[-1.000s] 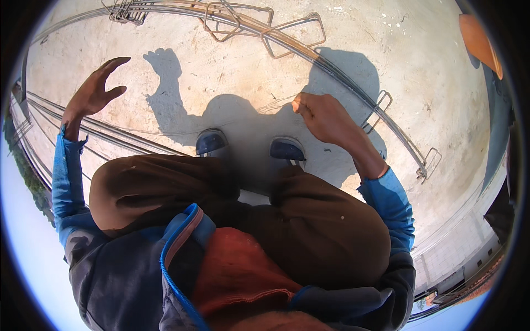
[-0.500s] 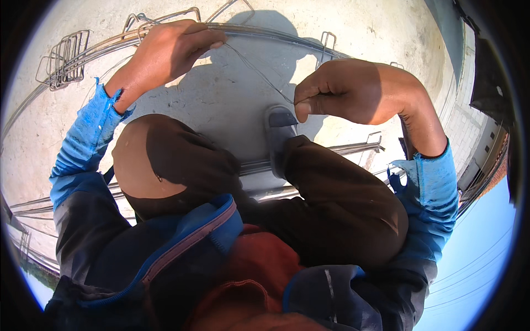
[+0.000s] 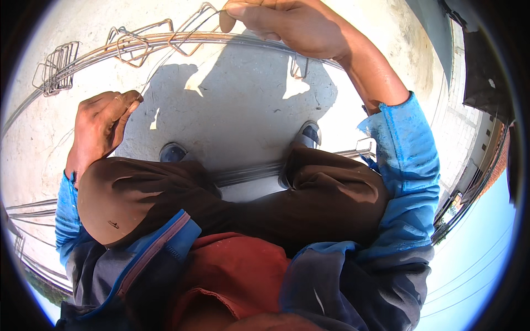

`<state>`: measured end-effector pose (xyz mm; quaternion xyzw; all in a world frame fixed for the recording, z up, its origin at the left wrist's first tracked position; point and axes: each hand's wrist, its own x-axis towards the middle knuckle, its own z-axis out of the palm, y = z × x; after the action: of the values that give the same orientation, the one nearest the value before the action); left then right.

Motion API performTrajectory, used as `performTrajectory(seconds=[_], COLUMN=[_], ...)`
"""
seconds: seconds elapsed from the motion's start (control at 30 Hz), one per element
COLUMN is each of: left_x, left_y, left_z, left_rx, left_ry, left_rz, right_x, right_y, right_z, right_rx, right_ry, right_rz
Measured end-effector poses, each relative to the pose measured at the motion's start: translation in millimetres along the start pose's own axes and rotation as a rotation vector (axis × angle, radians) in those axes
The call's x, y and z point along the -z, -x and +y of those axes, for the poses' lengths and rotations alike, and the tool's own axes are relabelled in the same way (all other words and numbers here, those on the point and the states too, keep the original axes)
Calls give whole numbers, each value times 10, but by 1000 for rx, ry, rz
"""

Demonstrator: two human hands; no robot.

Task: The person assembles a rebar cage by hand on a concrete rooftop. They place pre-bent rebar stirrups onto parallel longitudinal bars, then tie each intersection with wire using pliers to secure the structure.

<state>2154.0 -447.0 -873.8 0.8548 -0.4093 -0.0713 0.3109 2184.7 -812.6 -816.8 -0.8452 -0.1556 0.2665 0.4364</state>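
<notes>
A thin tie wire (image 3: pixel 149 80) stretches between my two hands across the far left of the view. Its lower end is pinched between thumb and fingers of my left hand (image 3: pixel 102 122), which is closed just beyond my left knee. At the far middle, my right hand (image 3: pixel 295 27) is closed on the wire's other end, beside a bent rebar stirrup (image 3: pixel 190 41). Another stirrup (image 3: pixel 132 49) hangs on the long bundle of steel bars (image 3: pixel 221 37), which curves across the far side. Part of my right hand is cut off by the upper edge.
Several nested stirrups (image 3: pixel 61 69) stand at the bundle's left end, and one more (image 3: pixel 300 67) sits below my right wrist. More steel bars (image 3: pixel 248 174) run between my shoes (image 3: pixel 309 134) and knees. Pale concrete floor (image 3: pixel 237 127) lies beneath, partly shadowed.
My right hand has moved up and left over the bars, while my left hand has dropped toward my left knee. The wire shifted with them. Both shoes now show, set farther apart.
</notes>
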Motion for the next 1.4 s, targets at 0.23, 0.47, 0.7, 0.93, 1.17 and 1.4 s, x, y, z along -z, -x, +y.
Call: performTrajectory(seconds=[0.23, 0.47, 0.7, 0.93, 1.17, 1.4], left_x=[-252, -458, -510, -392, -463, -682], left_y=[-217, -993, -860, -810, 240, 312], left_z=[257, 481, 620, 997, 1513, 1880], left_rx=[299, 559, 798, 768, 974, 1033], left_ry=[76, 305, 611, 234, 716, 880], left_rz=[-389, -769, -798, -974, -763, -573], right_x=[-545, -1587, -326, -987, -688, -1205], right_y=[960, 1442, 1877, 1816, 1221, 1240], right_z=[398, 1839, 1469, 1333, 1466, 1086], right_rx=[60, -70, -35, 200, 58, 266], right_ry=[-238, -60, -695, -112, -545, -163], right_rz=[-515, 103, -46, -564, -325, -421])
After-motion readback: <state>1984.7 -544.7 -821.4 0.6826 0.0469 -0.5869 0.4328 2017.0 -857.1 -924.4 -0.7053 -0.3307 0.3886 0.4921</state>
